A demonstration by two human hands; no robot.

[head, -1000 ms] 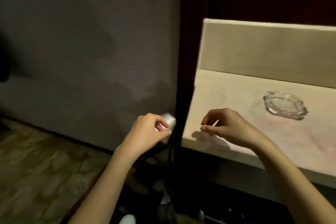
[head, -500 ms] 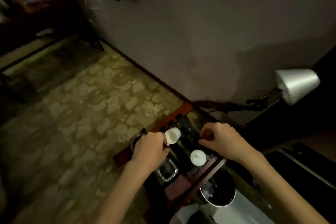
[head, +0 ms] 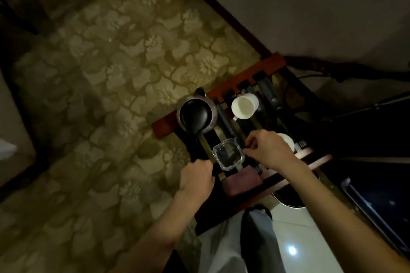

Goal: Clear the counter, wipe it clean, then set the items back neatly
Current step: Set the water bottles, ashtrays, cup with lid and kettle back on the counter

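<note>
I look down at a low wooden slatted rack on the carpet. On it stand a dark kettle, a white cup, a clear glass ashtray and a folded purple cloth. My right hand partly covers a second white cup. That hand is curled, its fingertips just right of the ashtray, and I see nothing in it. My left hand hovers at the rack's near left edge with its fingers folded under and hidden.
Patterned carpet spreads to the left. A grey wall with a dark skirting board runs behind the rack. A round dark bin sits below my right forearm. My legs are at the bottom.
My view swung from the pale counter down to the rack. My left hand set the white cup on the rack, let go and drew back toward me. My right hand moved beside the ashtray.
</note>
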